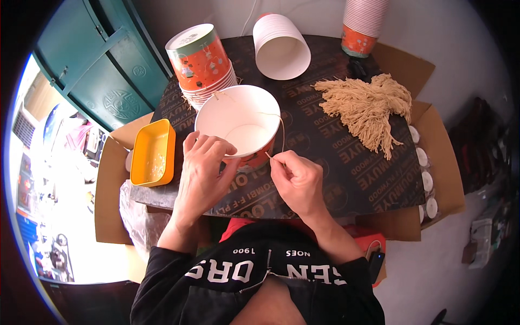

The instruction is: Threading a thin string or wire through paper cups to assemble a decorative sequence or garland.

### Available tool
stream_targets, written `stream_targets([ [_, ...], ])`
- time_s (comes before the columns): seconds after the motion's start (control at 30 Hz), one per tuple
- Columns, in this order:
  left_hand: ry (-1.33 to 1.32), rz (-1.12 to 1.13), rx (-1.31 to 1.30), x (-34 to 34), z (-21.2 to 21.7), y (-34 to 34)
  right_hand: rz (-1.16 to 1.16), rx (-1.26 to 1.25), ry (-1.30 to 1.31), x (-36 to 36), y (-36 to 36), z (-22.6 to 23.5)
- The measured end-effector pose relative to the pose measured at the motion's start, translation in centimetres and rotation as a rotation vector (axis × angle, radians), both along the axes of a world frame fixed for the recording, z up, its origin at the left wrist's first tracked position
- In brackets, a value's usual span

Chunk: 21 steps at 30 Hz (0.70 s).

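Both hands, left (201, 170) gripping paper bucket (238, 122), right (295, 181) pinching string (276, 138)

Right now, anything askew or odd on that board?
One stack of white paper cups lies tipped on its side, mouth toward the camera, while the orange stack stands upright. The left hand steadies an open cup; the right hand pinches its string. Nothing spilled.

One yellow tray (153, 152) (three cup stacks (203, 65))

Your single head camera looks steeply down from close above at the dark surface (336, 162), your forearms entering from below.
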<state>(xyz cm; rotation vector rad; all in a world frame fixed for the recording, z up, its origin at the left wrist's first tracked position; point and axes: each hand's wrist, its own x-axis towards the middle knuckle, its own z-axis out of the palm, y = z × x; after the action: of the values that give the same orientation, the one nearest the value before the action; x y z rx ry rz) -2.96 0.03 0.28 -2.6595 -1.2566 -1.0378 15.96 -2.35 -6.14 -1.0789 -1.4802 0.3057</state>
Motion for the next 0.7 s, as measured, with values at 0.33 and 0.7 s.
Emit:
stream_targets([
  [0.33,-0.012,-0.012,-0.035,-0.2,-0.4,0.1,-0.016,-0.012,-0.046,-0.4,0.5,0.0],
  [0.7,-0.018,-0.045,-0.076,-0.1,-0.1,-0.6,-0.026,0.006,-0.069,-0.7,1.1,-0.1],
])
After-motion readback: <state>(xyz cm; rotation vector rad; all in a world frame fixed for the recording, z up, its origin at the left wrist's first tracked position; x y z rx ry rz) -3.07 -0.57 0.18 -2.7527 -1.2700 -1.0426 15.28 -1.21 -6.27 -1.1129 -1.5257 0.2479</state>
